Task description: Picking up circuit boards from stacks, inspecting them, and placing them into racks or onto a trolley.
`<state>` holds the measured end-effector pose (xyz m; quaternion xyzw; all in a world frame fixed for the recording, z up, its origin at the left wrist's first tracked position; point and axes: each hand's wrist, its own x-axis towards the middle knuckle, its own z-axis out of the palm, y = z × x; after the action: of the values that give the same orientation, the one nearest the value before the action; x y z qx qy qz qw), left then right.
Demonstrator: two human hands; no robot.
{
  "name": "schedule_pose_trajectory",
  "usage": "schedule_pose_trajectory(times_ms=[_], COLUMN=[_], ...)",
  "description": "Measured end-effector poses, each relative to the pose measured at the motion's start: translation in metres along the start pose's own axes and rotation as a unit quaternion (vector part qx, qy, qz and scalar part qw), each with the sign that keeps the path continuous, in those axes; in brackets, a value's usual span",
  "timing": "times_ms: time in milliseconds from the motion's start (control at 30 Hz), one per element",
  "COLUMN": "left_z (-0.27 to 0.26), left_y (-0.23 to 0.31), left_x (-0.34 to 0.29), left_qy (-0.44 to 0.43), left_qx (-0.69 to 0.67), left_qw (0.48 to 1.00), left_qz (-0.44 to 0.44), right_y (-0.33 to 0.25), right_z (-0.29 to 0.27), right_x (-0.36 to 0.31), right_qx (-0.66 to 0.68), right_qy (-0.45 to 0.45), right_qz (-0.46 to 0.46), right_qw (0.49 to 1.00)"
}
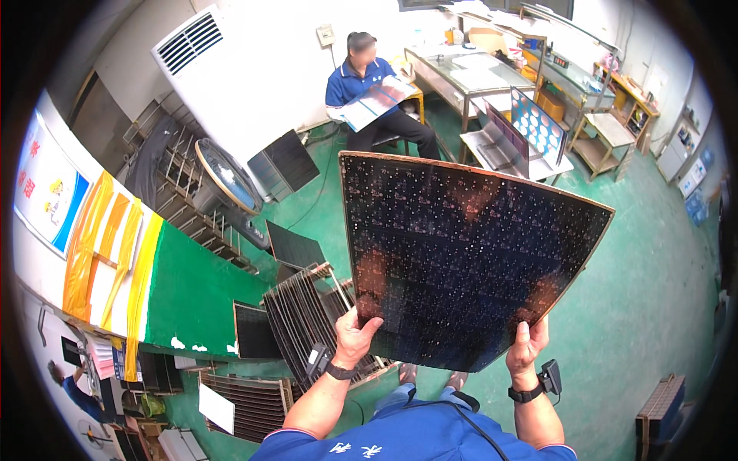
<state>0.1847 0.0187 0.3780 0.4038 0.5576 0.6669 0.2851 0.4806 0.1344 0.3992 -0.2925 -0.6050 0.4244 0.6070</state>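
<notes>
A large dark glossy panel [461, 261], speckled with small pale dots and edged in thin brown, is held up tilted in front of me. My left hand [356, 338] grips its lower left edge, thumb on the near face and the other fingers mostly hidden behind. On the opposite side, my right hand [527, 346] holds the lower right edge in the same way. Reflections show on the shiny surface. Both wrists wear black straps with small devices attached. Below and left of the panel stands a slatted rack [304, 315] with several thin sheets.
A second slatted rack [250, 399] with a white sheet stands at lower left, beside a green-topped table [200, 300]. Dark panels [284, 165] lean near a round fan [231, 177]. A seated person [365, 84] holds a sheet. Worktables [469, 73] and a cart [603, 142] stand at the back.
</notes>
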Motion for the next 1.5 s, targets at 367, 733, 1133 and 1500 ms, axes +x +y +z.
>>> schedule_pose_trajectory(times_ms=[367,733,1133,1500], left_z=[0.000,0.002,-0.002,0.003], left_y=[-0.001,0.005,-0.006,-0.024], left_x=[0.003,0.003,0.010,0.010], left_qy=[-0.009,-0.011,-0.034,-0.037], left_qx=[-0.002,-0.009,-0.011,-0.017], left_qw=[1.000,1.000,0.999,0.999], left_qz=[0.004,-0.005,-0.012,-0.020], right_y=[-0.001,-0.002,-0.007,-0.009], right_z=[0.003,0.003,0.010,0.006], right_x=[0.002,0.002,0.007,-0.001], right_qx=[0.000,-0.001,-0.009,-0.061], right_qy=[0.002,0.006,0.020,0.011], right_qz=[-0.006,0.001,0.016,-0.006], right_qw=[1.000,1.000,1.000,0.998])
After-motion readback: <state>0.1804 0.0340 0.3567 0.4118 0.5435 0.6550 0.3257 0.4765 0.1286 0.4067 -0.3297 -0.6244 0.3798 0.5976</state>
